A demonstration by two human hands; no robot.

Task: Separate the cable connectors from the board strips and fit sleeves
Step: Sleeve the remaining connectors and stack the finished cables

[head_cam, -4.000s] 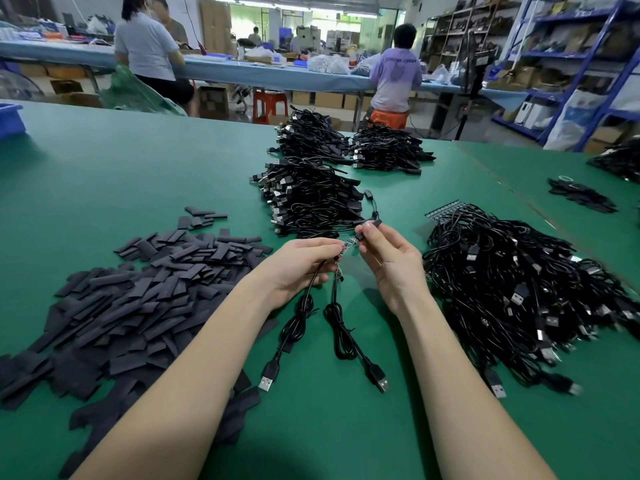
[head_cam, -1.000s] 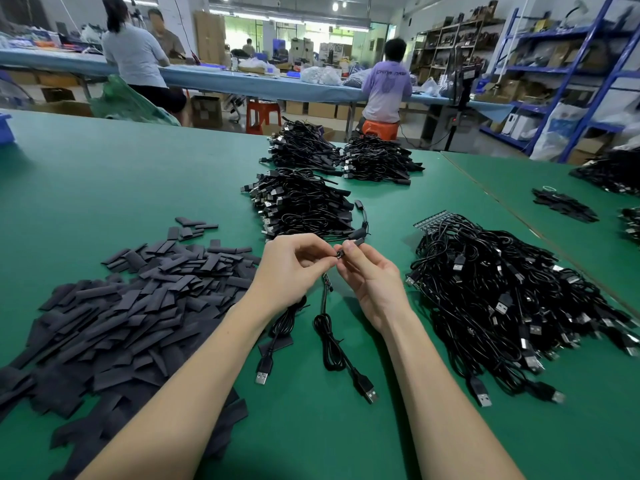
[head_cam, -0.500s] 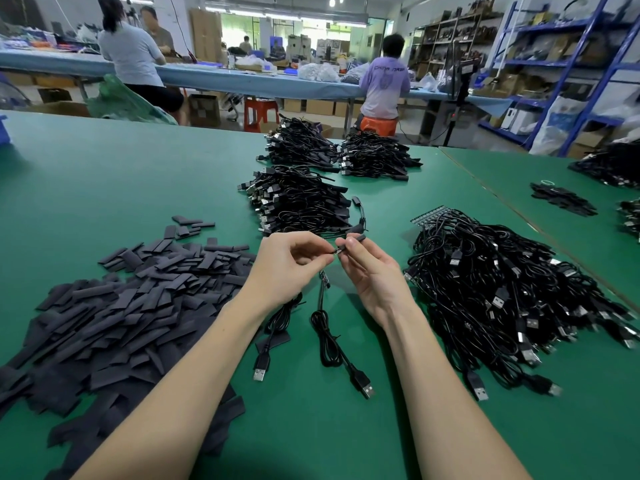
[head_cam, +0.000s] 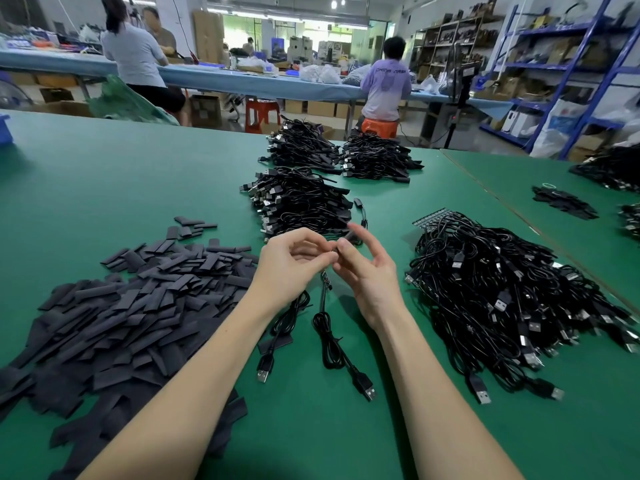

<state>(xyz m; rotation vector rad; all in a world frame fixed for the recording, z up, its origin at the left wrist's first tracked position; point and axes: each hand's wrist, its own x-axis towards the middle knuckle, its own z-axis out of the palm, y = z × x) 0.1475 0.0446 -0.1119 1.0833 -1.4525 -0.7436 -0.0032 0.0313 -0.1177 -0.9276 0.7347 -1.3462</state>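
Looks like a small factory assembly floor: long green worktables (head_cam: 104, 174) piled with cable bundles (head_cam: 502, 299), workers (head_cam: 386, 84) on stools, blue storage racks (head_cam: 568, 64).

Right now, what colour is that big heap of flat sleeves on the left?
The sleeves are dark grey-black, seen in the head view.

Bright overhead light (edges warped)

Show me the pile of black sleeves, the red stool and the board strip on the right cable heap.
pile of black sleeves (head_cam: 138, 299): head view, middle of heap.
red stool (head_cam: 262, 112): head view, seat edge.
board strip (head_cam: 433, 216): head view, strip's middle.
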